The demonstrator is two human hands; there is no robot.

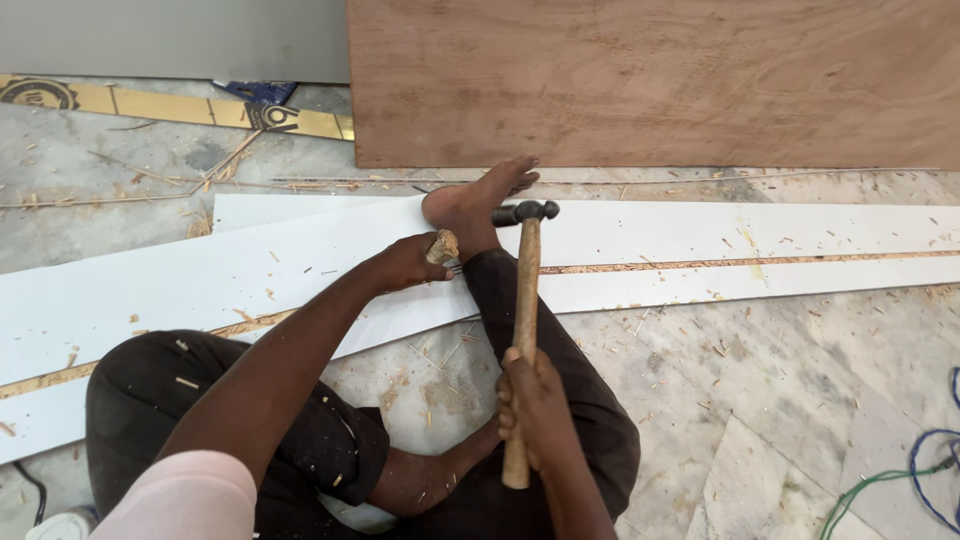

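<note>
Head view records one hammer (523,300), one chisel (443,246), two white strips (250,270) on the floor and one plywood sheet (650,80) behind them. Right hand (530,405) is clenched round the hammer's wooden handle, head raised beside the bare foot (470,205). Left hand (405,262) grips the chisel, held at the strips just beside that foot.

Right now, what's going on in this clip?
A person sits on the floor over long white boards. The right hand grips a wooden-handled hammer, its head raised near the bare foot resting on the boards. The left hand holds a wooden-handled tool against the board. A plywood sheet stands behind.
</note>
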